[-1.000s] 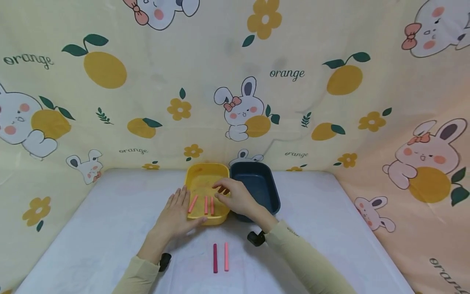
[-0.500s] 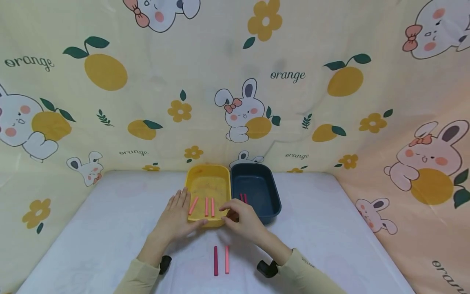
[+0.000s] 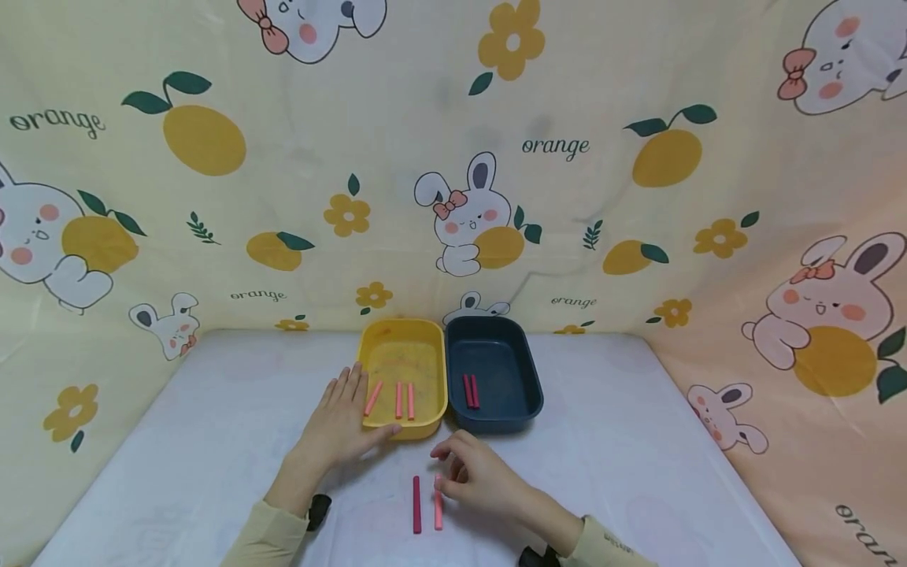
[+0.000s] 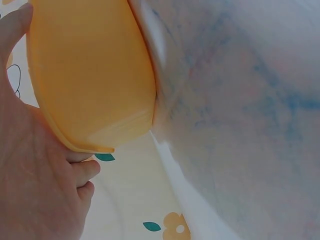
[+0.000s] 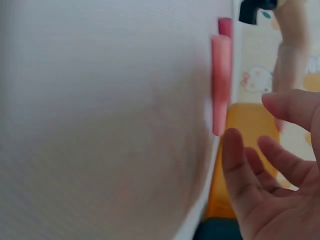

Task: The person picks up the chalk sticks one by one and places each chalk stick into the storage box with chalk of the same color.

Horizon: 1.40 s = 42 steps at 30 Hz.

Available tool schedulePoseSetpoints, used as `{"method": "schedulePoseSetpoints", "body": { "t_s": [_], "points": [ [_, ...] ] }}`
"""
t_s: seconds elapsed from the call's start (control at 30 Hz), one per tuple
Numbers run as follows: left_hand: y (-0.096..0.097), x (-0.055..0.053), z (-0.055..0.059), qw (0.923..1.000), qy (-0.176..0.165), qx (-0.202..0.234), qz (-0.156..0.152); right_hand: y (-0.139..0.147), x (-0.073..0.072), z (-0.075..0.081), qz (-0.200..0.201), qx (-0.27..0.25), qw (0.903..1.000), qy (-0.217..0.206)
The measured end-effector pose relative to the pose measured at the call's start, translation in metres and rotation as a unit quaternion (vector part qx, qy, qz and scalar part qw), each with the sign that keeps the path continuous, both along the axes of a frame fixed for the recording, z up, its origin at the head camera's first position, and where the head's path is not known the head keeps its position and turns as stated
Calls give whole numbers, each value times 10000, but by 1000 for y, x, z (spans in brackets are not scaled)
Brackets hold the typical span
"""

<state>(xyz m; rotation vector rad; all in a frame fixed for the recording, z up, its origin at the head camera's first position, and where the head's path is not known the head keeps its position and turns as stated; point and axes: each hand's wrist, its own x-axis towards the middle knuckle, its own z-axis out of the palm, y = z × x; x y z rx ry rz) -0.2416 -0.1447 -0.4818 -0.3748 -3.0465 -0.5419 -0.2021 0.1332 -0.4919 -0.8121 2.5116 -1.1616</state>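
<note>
My left hand (image 3: 340, 417) rests against the near left corner of a yellow container (image 3: 404, 335), fingers straight along its side and thumb across its front rim. Several light pink sticks, one being a slanted pink stick (image 3: 373, 399), lie inside. My right hand (image 3: 485, 480) hovers over the table with thumb and fingers parted and nothing between them. Its thumb overlaps the upper end of a light pink stick (image 3: 438, 516); in the right wrist view the fingertips are close to this pink stick (image 5: 220, 85). Beside it on the left lies a dark red stick (image 3: 416, 504).
A dark blue container (image 3: 499, 358) stands against the yellow one on its right, with two dark red sticks (image 3: 471, 391) inside. A patterned cloth (image 3: 368, 118) hangs behind the white-covered table (image 3: 602, 441).
My right hand has moved from over the yellow container back toward me, to the sticks on the table. The red sticks in the blue container are now uncovered. My left hand stays put.
</note>
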Motion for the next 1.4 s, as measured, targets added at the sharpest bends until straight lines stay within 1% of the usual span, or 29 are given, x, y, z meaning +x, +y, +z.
{"method": "schedulePoseSetpoints", "body": {
  "t_s": [0.07, 0.17, 0.3, 0.5, 0.77, 1.1, 1.27, 1.4],
  "points": [
    [0, 0, 0, 10000, -3, 7, -10, 0, 3, -1, 52, 243, 9996, -146],
    [1, 0, 0, 10000, -5, 12, 0, -1, 5, -3, 110, 494, 9986, -155],
    [0, -1, -1, 10000, -26, -6, 12, -3, 5, -4, 148, 623, 9979, -98],
    [1, -1, 1, 10000, -53, -81, -2, -6, 6, -6, 99, 769, 9970, 8],
    [2, -1, 1, 9999, -78, -113, 54, -10, 6, -8, 93, 797, 9967, 105],
    [3, -1, 2, 9998, -124, -100, 95, -16, 8, -6, 30, 810, 9965, 222],
    [3, -2, 2, 9997, -166, -91, 140, -17, 8, -7, -97, 734, 9972, 57],
    [2, -3, 0, 9998, -96, -95, 113, -16, 8, -9, -201, 565, 9982, -58]
  ]
}}
